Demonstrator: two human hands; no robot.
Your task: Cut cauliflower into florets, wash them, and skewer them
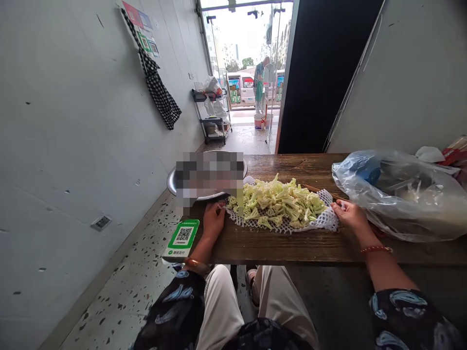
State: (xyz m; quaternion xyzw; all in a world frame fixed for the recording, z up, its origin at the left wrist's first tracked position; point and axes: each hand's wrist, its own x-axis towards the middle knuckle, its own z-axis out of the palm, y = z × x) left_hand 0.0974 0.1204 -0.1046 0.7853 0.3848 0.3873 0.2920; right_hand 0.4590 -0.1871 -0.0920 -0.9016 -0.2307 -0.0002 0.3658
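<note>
A heap of cut cauliflower florets lies on a white foam mesh net spread over the wooden table. My left hand pinches the net's left end, close beside a metal basin. At the opposite end, my right hand has its fingers closed on the net's edge. The net still rests on the tabletop under the florets. What the basin holds is blurred out by a pixel patch.
A clear plastic bag lies on the right of the wooden table. A green QR code card sits at the left front corner. Beyond stand a shelf cart and, outside the glass door, a person by buckets.
</note>
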